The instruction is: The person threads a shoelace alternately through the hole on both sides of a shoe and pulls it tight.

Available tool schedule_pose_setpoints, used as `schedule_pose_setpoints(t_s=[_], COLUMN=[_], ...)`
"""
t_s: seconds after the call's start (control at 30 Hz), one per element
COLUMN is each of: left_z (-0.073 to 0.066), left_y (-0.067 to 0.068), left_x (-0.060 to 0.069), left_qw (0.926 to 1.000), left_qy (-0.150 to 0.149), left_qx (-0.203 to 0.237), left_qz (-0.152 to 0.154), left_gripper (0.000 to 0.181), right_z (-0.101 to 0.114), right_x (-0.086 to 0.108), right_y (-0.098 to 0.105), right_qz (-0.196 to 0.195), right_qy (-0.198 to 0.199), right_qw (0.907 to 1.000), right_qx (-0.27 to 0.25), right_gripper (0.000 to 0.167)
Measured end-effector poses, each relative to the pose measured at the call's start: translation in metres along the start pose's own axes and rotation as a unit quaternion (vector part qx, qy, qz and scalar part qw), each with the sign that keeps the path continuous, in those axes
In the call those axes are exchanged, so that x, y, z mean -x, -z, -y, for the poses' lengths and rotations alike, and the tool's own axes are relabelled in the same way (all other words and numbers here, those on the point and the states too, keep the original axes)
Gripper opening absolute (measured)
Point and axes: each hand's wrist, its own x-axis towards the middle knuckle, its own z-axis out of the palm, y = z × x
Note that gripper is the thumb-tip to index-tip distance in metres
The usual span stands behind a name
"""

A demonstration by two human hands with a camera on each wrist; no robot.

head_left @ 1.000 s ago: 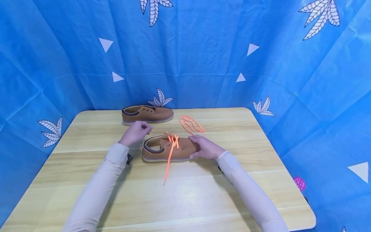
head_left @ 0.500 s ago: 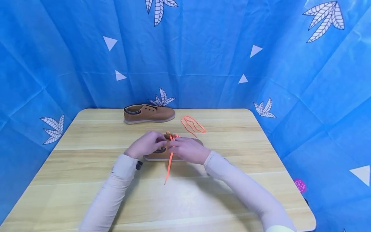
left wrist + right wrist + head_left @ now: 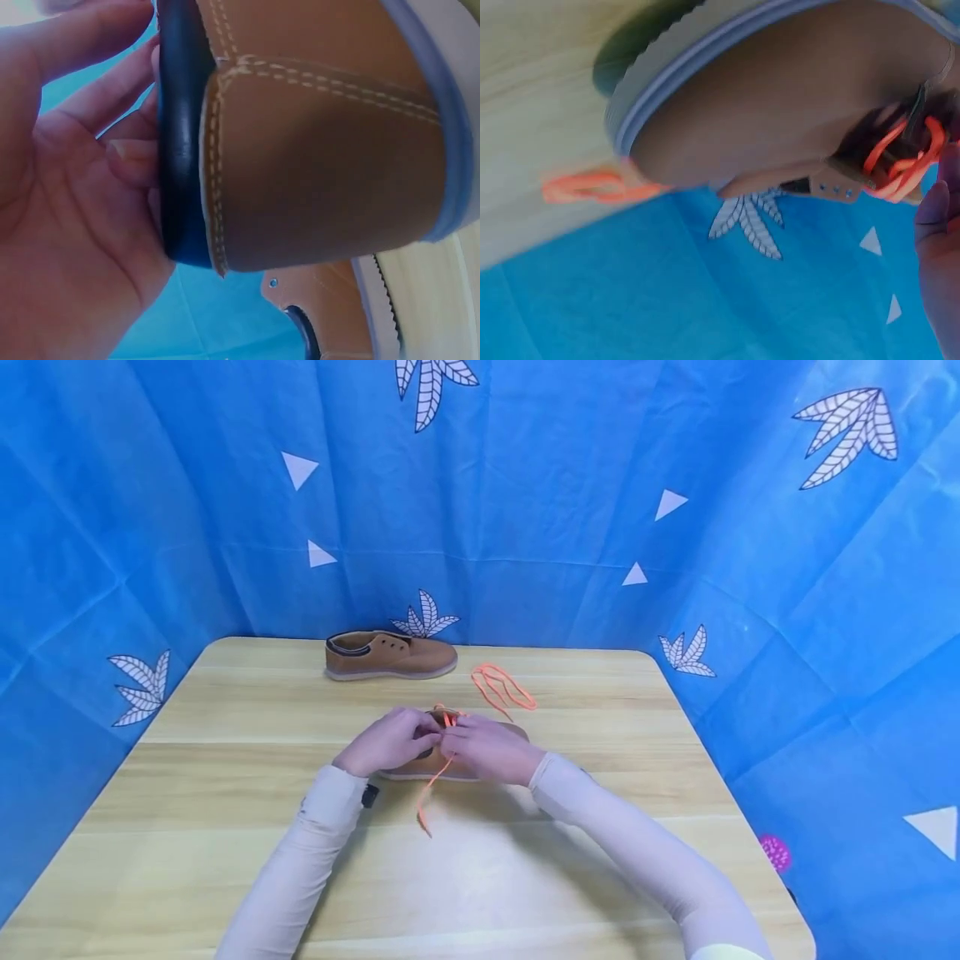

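A brown shoe (image 3: 408,770) with an orange shoelace (image 3: 432,792) stands on the table, toe to the right. Over its opening, my left hand (image 3: 390,742) reaches toward the lacing; in the left wrist view its fingers lie behind the dark padded collar (image 3: 184,150), tips hidden. From the toe side my right hand (image 3: 491,750) meets it, thumb and fingers pinching the shoelace (image 3: 911,169) at the eyelets, as the right wrist view partly shows. One lace end hangs over the near side onto the table.
Behind stands a second brown shoe (image 3: 393,657), unlaced, near the back edge. A loose orange lace (image 3: 502,687) lies looped to its right on the wooden table (image 3: 187,802). Blue patterned cloth (image 3: 525,485) hangs around the back and sides.
Both hands have come together over the lacing: the right from the toe, the left from above the heel. The hanging lace end has bent and shifted slightly left.
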Motion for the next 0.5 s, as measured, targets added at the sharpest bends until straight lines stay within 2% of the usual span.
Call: schedule_pose_setpoints(t_s=[0.07, 0.17, 0.3, 0.4, 0.5], left_z=[-0.001, -0.002, -0.003, -0.004, -0.004], left_y=[0.0, -0.001, -0.003, -0.003, -0.004], left_x=[-0.001, -0.002, -0.002, -0.002, -0.001], left_qw=[1.0, 0.9998, 0.9998, 0.9998, 0.9996], left_qy=[-0.006, 0.002, 0.006, 0.015, 0.024], left_qx=[0.004, 0.015, 0.016, 0.012, 0.014], left_qz=[0.003, 0.012, 0.014, 0.007, -0.001], left_gripper=[0.017, 0.016, 0.017, 0.017, 0.015], right_z=[-0.003, -0.006, -0.011, -0.018, -0.027], right_x=[0.001, 0.002, 0.001, -0.002, -0.005], right_y=[0.0, 0.003, 0.019, 0.035, 0.047], right_qz=[-0.012, -0.031, -0.058, -0.047, -0.037], right_qy=[-0.006, -0.012, -0.029, -0.041, -0.049], right_qw=[0.9991, 0.9944, 0.9794, 0.9711, 0.961], right_qx=[-0.04, -0.1, -0.191, -0.23, -0.27], right_gripper=[0.004, 0.007, 0.013, 0.016, 0.011])
